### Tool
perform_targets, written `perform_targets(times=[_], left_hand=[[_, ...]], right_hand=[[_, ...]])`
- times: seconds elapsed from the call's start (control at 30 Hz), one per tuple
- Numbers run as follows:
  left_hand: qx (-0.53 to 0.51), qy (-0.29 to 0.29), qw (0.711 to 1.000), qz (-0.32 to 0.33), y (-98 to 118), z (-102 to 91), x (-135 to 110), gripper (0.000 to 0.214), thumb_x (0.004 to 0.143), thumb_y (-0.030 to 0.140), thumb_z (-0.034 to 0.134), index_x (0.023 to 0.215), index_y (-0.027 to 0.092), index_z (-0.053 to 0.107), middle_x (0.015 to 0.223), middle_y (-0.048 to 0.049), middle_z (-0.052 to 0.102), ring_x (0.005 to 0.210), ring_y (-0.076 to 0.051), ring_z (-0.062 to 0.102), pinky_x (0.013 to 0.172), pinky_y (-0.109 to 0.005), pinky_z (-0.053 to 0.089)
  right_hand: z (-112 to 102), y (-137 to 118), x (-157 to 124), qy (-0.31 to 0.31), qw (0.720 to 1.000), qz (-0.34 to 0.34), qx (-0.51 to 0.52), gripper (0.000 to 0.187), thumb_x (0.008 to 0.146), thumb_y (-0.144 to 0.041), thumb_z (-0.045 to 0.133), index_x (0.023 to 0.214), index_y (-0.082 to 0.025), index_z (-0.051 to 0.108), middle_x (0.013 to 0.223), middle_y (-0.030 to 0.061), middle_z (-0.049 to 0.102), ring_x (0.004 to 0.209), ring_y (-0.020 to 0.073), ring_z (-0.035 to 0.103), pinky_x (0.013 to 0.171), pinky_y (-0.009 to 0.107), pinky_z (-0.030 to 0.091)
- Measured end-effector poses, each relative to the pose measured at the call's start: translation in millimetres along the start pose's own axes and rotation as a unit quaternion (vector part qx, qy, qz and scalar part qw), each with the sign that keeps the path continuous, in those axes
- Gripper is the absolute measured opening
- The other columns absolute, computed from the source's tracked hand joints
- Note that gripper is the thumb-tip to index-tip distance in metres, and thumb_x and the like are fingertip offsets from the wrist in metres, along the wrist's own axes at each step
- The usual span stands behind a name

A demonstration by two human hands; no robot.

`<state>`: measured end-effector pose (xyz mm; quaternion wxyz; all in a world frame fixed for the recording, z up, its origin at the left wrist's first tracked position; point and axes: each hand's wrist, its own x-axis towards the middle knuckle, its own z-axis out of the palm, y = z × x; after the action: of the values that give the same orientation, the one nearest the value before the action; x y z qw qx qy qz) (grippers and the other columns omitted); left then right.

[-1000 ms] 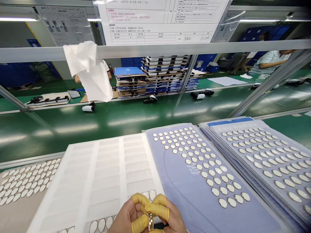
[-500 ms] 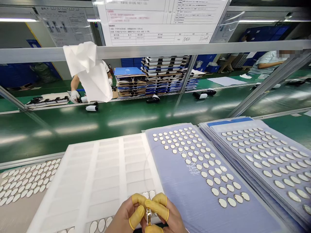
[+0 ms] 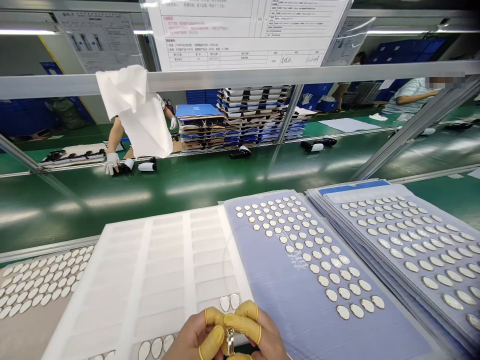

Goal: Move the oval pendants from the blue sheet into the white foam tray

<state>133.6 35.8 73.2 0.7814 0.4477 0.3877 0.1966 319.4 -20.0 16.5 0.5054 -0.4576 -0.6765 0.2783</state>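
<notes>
Both hands meet at the bottom edge, over the near end of a white foam tray. My left hand and my right hand wear yellow finger cots and pinch together a small shiny oval metal piece, held on edge. Two more oval pieces lie on the tray just beyond my fingers. To the right lies a blue sheet with several rows of oval pieces stuck on it.
A stack of more blue sheets with ovals lies at right, and a sheet of ovals at left. A green conveyor belt carries black-and-white parts. A co-worker's gloved hand reaches onto it. A white cloth hangs from the rail.
My hands have sunk slightly toward the bottom edge, still pinching the oval piece. The co-worker's gloved hand has reached onto the belt, and the parts on the belt have drifted right.
</notes>
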Motion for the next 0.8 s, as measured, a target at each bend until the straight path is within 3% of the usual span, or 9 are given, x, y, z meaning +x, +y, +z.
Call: perform_targets(times=[0.13,0.23,0.33,0.4,0.5,0.63,0.7,0.73,0.8], left_hand=[[0.012,-0.026,0.999,0.038,-14,-7.2,5,0.060,0.066,0.070,0.087,0.092,0.018,0.074,0.078,0.0014,0.055,0.071,-0.011,0.046,0.070,-0.025,0.037],[0.025,-0.025,0.997,0.061,-22,-11.5,9,0.062,0.068,0.073,0.084,0.095,0.018,0.073,0.082,0.0003,0.054,0.075,-0.013,0.047,0.074,-0.027,0.039],[0.059,-0.018,0.995,0.084,-22,-13.2,11,0.059,0.072,0.075,0.080,0.096,0.022,0.074,0.084,-0.0001,0.055,0.076,-0.015,0.050,0.074,-0.028,0.042],[0.096,-0.016,0.985,0.141,-19,-12.8,12,0.052,0.076,0.071,0.079,0.096,0.024,0.077,0.086,-0.0006,0.055,0.073,-0.015,0.052,0.069,-0.027,0.042],[0.157,0.015,0.954,0.255,-16,-10.6,10,0.036,0.086,0.057,0.077,0.108,0.029,0.079,0.089,-0.0032,0.055,0.072,-0.016,0.052,0.067,-0.029,0.043],[0.206,0.076,0.918,0.331,-16,-5.1,4,0.029,0.098,0.042,0.063,0.124,0.038,0.075,0.098,-0.0075,0.056,0.081,-0.022,0.051,0.076,-0.033,0.045],[0.244,0.115,0.899,0.345,-17,-2.4,0,0.026,0.097,0.037,0.064,0.119,0.038,0.078,0.098,-0.0075,0.057,0.086,-0.024,0.053,0.082,-0.035,0.045],[0.254,0.132,0.899,0.333,-18,-1.7,-1,0.023,0.095,0.037,0.067,0.114,0.037,0.080,0.098,-0.0074,0.058,0.088,-0.024,0.054,0.085,-0.035,0.046],[0.235,0.148,0.924,0.263,-19,-2.0,-2,0.018,0.089,0.039,0.074,0.105,0.034,0.081,0.097,-0.0068,0.061,0.085,-0.024,0.056,0.084,-0.035,0.048]], right_hand=[[-1,-1,2,-0.015,0.999,-0.024,-0.040,0.044,0.098,-0.047,0.071,0.140,-0.037,0.063,0.094,0.0028,0.066,0.080,0.0222,0.067,0.077,0.034,0.059],[-4,-9,5,-0.068,0.995,0.023,-0.065,0.036,0.100,-0.043,0.069,0.135,-0.038,0.066,0.096,0.0030,0.068,0.083,0.0232,0.068,0.080,0.035,0.059],[-3,-14,3,-0.102,0.988,0.078,-0.080,0.022,0.093,-0.032,0.075,0.115,-0.034,0.072,0.096,0.0026,0.067,0.086,0.0242,0.067,0.080,0.034,0.058],[-1,-14,1,-0.100,0.985,0.110,-0.085,0.018,0.087,-0.021,0.074,0.102,-0.032,0.071,0.097,0.0024,0.066,0.089,0.0246,0.067,0.080,0.033,0.057],[-2,-10,0,-0.070,0.985,0.144,-0.071,0.027,0.079,-0.018,0.074,0.102,-0.032,0.065,0.092,0.0000,0.060,0.080,0.0216,0.063,0.070,0.029,0.055],[-7,-7,9,-0.054,0.989,0.137,-0.017,0.045,0.076,-0.049,0.085,0.109,-0.032,0.059,0.079,-0.0060,0.047,0.063,0.0168,0.050,0.058,0.027,0.045],[-7,-7,14,-0.051,0.991,0.124,0.023,0.048,0.084,-0.073,0.071,0.106,-0.032,0.060,0.077,-0.0064,0.043,0.060,0.0159,0.043,0.058,0.028,0.042],[-6,-7,15,-0.049,0.991,0.121,0.039,0.053,0.086,-0.081,0.061,0.103,-0.031,0.061,0.076,-0.0059,0.042,0.060,0.0161,0.042,0.058,0.028,0.041],[-3,-7,15,-0.046,0.988,0.139,0.046,0.060,0.086,-0.087,0.052,0.092,-0.029,0.062,0.076,-0.0041,0.044,0.063,0.0172,0.043,0.061,0.029,0.042]])
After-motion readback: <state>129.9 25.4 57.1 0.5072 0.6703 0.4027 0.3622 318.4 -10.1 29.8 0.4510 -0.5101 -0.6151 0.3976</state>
